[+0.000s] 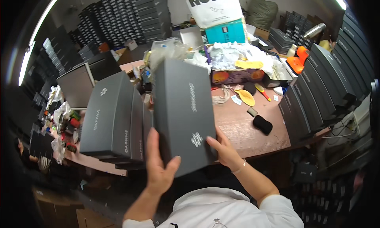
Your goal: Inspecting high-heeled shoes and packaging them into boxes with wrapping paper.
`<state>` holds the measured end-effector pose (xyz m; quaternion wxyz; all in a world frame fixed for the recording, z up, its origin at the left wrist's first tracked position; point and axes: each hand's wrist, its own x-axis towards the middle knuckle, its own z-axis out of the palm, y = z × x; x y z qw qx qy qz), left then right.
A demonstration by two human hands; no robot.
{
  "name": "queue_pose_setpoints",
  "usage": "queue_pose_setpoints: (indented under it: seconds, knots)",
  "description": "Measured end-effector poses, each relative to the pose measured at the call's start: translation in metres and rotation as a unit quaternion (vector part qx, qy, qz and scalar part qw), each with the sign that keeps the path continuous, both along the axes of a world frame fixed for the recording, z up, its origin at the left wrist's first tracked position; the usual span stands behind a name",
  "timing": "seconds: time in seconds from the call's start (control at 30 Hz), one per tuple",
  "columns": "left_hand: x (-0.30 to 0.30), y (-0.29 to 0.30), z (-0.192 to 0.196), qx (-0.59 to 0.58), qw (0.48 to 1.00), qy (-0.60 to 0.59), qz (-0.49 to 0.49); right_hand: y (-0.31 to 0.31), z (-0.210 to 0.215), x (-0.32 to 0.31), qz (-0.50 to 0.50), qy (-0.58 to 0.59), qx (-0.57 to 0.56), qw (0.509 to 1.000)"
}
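A dark grey shoebox (180,109) with pale printing and a flower-like mark is held up in front of me, tilted, above the table's front edge. My left hand (160,164) grips its lower left side, thumb over the near end. On its lower right edge, my right hand (223,149) presses with the thumb on top and the fingers curled beneath, out of sight. The lid sits closed, so the inside is hidden. Just left of it stands a stack of similar grey shoeboxes (107,117), apart from my left hand.
Tall shoebox stacks (316,85) line the table's right side. On the pink tabletop (245,139) lie a black sponge-like pad (262,125), a yellow-handled brush (262,91) and a yellow insole (244,97). Behind stands a carton (237,77) heaped with white paper. A monitor (76,85) is at left.
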<state>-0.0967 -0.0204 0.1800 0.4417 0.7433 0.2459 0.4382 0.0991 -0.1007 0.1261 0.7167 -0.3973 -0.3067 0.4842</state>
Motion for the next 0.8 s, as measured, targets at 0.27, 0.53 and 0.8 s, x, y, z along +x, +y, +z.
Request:
queue_pose_setpoints:
  seconds: [0.27,0.53,0.8]
  knots:
    - [0.074,0.009,-0.212,-0.515,0.853,0.007,-0.083,-0.06,-0.153,0.079,-0.088,-0.062,-0.338,0.935]
    - [0.071,0.041,-0.195,-0.452,0.884,0.029,-0.112,-0.035,-0.107,0.09,-0.096,0.016,-0.294,0.951]
    - [0.089,0.035,-0.227,-0.174,0.965,0.179,-0.075,-0.048,-0.111,0.14,-0.065,0.093,-0.221,0.969]
